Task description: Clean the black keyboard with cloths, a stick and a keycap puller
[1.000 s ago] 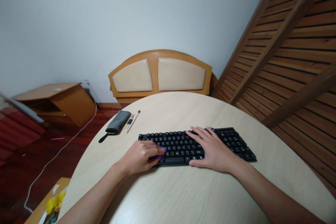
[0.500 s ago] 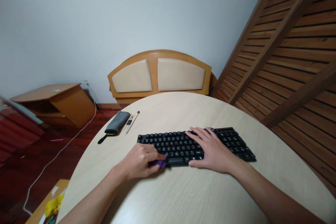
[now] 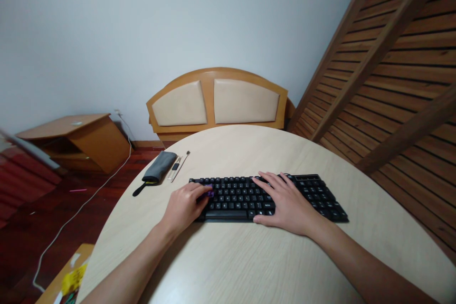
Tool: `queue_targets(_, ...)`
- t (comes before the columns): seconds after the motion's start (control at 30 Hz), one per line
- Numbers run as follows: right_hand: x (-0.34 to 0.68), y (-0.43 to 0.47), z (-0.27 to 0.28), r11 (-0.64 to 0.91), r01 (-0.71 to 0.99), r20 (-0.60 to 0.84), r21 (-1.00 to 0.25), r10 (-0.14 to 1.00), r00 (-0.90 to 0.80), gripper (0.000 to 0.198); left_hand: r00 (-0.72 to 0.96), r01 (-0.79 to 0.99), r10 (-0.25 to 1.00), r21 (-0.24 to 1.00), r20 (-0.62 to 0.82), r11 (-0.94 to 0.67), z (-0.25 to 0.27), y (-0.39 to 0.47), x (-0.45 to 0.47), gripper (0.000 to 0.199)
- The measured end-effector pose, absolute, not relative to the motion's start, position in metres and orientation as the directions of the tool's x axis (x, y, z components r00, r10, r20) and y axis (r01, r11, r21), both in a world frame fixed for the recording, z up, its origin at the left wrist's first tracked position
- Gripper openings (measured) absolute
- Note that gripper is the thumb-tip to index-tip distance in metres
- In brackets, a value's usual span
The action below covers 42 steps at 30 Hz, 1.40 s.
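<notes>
A black keyboard lies across the table in front of me. My left hand is closed on a small purple cloth, which touches the keys near the keyboard's left end; part of the cloth is hidden by my fingers. With fingers spread, my right hand rests flat over the keyboard, right of its middle, covering some keys. The number pad shows to the right of that hand.
On the round pale table, a grey pouch with a black strap lies at the left, beside a thin stick-like tool and a small dark item. A padded headboard stands behind; slatted wood rises at the right.
My left hand has moved the purple cloth from the lower key row up and left to the upper rows. The keyboard's near edge has shifted slightly away; my right hand stays on it.
</notes>
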State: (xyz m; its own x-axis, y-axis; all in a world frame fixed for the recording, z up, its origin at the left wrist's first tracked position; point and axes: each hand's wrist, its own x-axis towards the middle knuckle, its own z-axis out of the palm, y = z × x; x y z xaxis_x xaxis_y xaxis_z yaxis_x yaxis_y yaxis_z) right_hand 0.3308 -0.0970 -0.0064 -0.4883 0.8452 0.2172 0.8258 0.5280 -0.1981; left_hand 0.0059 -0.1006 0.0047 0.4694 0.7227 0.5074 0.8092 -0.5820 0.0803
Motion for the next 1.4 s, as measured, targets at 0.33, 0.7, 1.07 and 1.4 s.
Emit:
queue_targets(0.33,0.330,-0.097,-0.007,0.518,0.834,0.230,-0.190,0.850,-0.475,0.097,0.644,0.671,0.624,0.066,0.443,-0.738,0.009,-0.113,0.019,0.023)
queue_targets(0.7,0.332,-0.094,-0.015,0.540,0.818,0.278,-0.198,0.831,-0.481,0.096,0.766,0.508,0.479,0.052,0.428,-0.859,0.014,-0.117,0.022,0.020)
queue_targets(1.07,0.329,-0.094,-0.011,0.513,0.839,0.247,-0.179,0.849,-0.466,0.095,0.362,0.899,0.724,-0.015,0.587,-0.438,0.012,-0.098,-0.007,0.021)
queue_targets(1.4,0.327,-0.093,-0.017,0.502,0.843,0.290,-0.194,0.850,-0.439,0.093,0.520,0.820,0.767,0.033,0.375,-0.572,0.007,-0.109,0.013,0.023)
